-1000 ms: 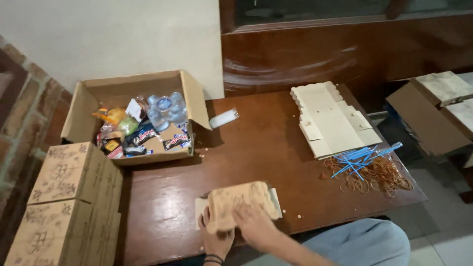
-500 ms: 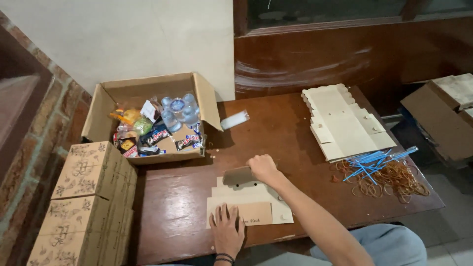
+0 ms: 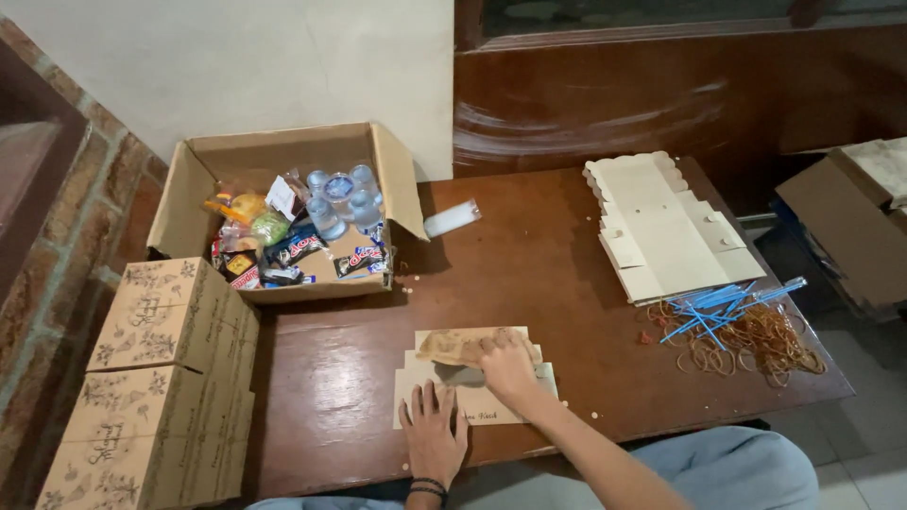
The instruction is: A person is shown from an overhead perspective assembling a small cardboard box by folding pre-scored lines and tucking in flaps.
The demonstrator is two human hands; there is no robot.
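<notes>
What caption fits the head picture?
Two hands fold a flat box on a table beside a snack carton.

Left hand (image 3: 433, 436) flattens the cardboard blank (image 3: 472, 389); right hand (image 3: 508, 366) lifts its flap (image 3: 458, 346).

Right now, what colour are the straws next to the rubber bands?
Blue. The straws lie across the tan rubber bands at the table's right end; the head view shows them clearly.

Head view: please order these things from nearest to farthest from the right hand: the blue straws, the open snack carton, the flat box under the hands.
From the right hand:
1. Flat box, directly beneath, touched by it.
2. Open snack carton, up and to the left.
3. Blue straws, far right, beside the rubber bands.
</notes>
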